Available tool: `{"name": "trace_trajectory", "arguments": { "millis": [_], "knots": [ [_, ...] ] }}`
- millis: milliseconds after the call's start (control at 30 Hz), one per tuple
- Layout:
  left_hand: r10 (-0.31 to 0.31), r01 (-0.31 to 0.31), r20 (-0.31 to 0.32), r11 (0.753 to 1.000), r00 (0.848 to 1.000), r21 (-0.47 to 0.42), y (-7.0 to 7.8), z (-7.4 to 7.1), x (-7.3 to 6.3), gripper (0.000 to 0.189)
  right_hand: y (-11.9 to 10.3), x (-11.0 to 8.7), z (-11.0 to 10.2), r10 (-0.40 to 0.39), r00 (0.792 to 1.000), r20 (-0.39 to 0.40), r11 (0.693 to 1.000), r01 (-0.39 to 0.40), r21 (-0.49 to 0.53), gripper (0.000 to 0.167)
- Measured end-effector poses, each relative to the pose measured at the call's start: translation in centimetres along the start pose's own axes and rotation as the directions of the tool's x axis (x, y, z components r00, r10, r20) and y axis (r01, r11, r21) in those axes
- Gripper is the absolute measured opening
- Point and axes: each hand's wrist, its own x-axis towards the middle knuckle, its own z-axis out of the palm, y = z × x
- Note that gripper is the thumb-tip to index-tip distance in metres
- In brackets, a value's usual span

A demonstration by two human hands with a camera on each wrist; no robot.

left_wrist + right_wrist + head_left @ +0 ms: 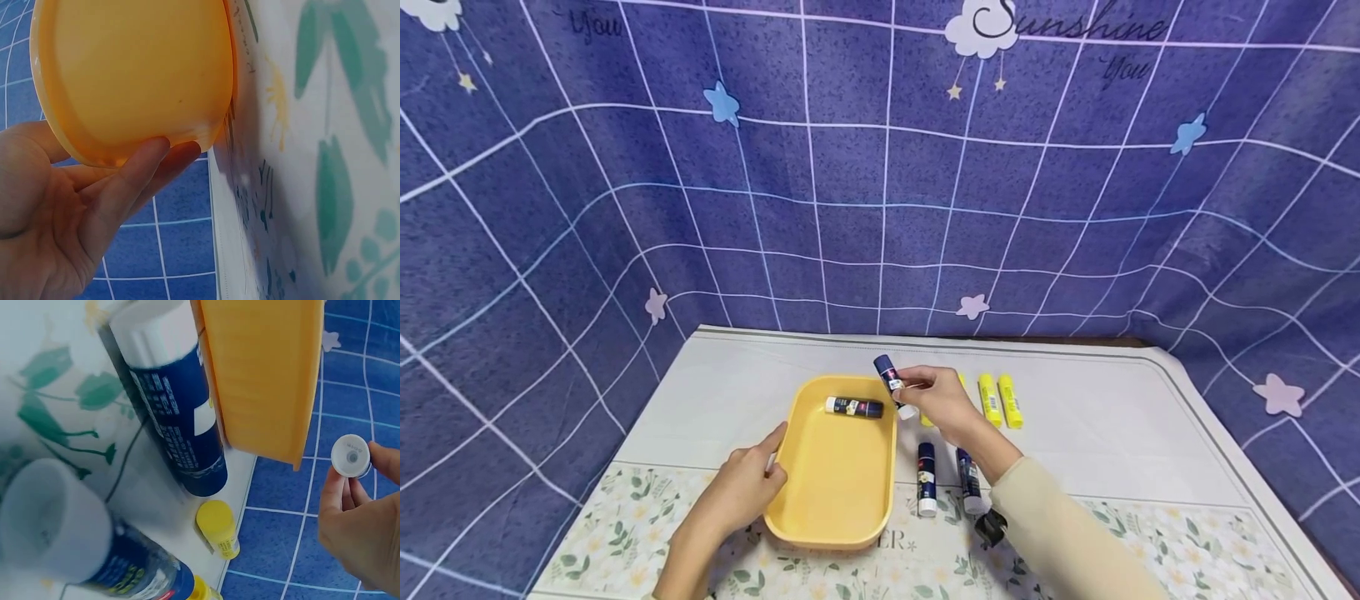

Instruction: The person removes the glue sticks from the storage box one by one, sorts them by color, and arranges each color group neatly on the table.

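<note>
A yellow tray [829,487] stands on the table, and my left hand [741,487] grips its left side. In the left wrist view, fingers [140,165] press the outside of the tray wall. My right hand [942,402] pinches a navy glue stick [888,372] with a white end, held tilted above the tray's right rim. Inside the tray, near its far end, lies another navy glue stick [854,407]. Two more lie right of the tray: one navy glue stick [927,479] and a second navy glue stick [969,482], near my right forearm.
Behind my right hand lie a yellow glue stick [990,402] and another yellow glue stick [1011,402]; yellow also shows partly hidden by the hand. A floral cloth [1180,546] covers the table's front. A blue grid-patterned curtain [850,167] hangs around the back and sides.
</note>
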Motion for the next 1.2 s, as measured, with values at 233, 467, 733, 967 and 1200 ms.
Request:
{"name": "trace_trajectory", "arguments": {
  "millis": [233, 467, 733, 967, 1200],
  "knots": [
    [0.005, -0.005, -0.005, 1.0, 1.0, 0.0, 0.1, 0.0, -0.1, 0.067, 0.1, -1.2, -1.3, 0.033, 0.999, -0.024, 0.998, -0.032, 0.044, 0.038],
    [0.004, -0.004, -0.001, 1.0, 1.0, 0.004, 0.1, -0.1, 0.0, 0.067, -0.1, -2.1, -2.7, 0.056, 0.997, -0.053, 0.996, -0.052, 0.075, 0.041],
    [0.02, -0.02, 0.003, 1.0, 1.0, -0.008, 0.0, -0.1, 0.0, 0.067, 0.3, -3.3, -3.7, 0.077, 0.994, -0.079, 0.992, -0.068, 0.106, 0.042],
    [0.025, -0.025, 0.002, 1.0, 1.0, -0.014, 0.0, -0.1, -0.1, 0.067, 0.8, -4.3, -4.5, 0.112, 0.986, -0.126, 0.988, -0.096, 0.123, 0.043],
    [0.026, -0.026, -0.004, 1.0, 1.0, -0.005, -0.1, -0.1, 0.0, 0.067, 1.3, -5.6, -5.6, 0.143, 0.975, -0.173, 0.98, -0.115, 0.163, 0.045]
  ]
}}
